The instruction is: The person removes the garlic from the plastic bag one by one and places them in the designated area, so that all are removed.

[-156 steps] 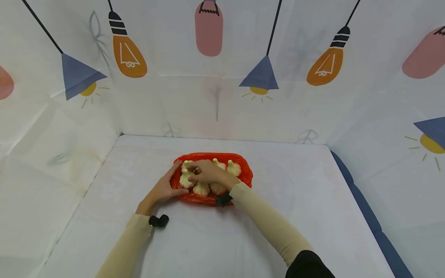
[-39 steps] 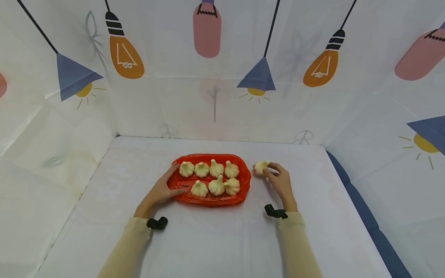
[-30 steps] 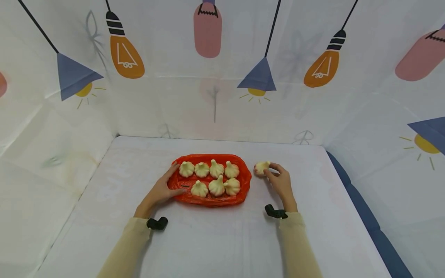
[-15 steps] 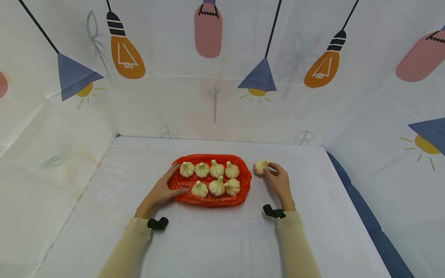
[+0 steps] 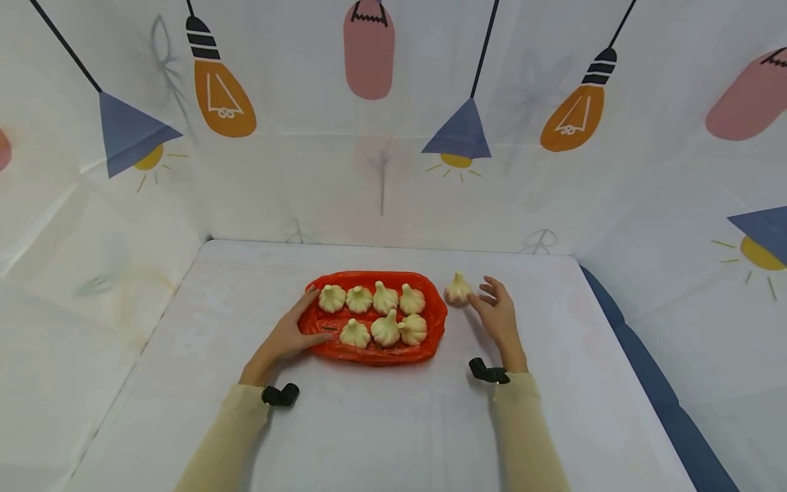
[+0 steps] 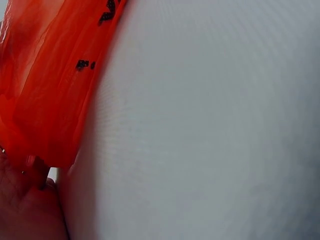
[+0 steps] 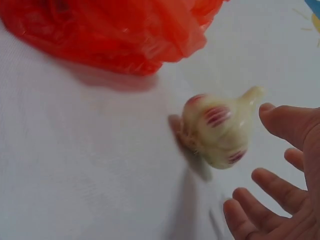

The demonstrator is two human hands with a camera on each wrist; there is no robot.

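Observation:
A red tray wrapped in crinkled plastic (image 5: 335,350) sits mid-table with several pale garlic bulbs (image 5: 384,329) in two rows. My left hand (image 5: 285,342) holds its left end, thumb over the front-left rim and fingers along the left side; the left wrist view shows the red plastic (image 6: 50,90) right at that hand. One more garlic bulb (image 5: 458,290) rests on the table just right of the tray, stem up. My right hand (image 5: 496,318) is beside it with fingers spread. In the right wrist view, a small gap separates the thumb from the bulb (image 7: 217,127), which shows purplish-red patches.
The white table (image 5: 369,437) backs onto a pale curtain (image 5: 277,191) printed with lamps and bulbs. Dark blue padding (image 5: 652,369) runs along the table's right edge. A black wrist camera (image 5: 281,395) is strapped at each wrist.
Earlier my right hand was inside the tray; then it held a garlic bulb right of it. Now its fingers have let go, and the bulb stands with its stem upward. The left hand stays put.

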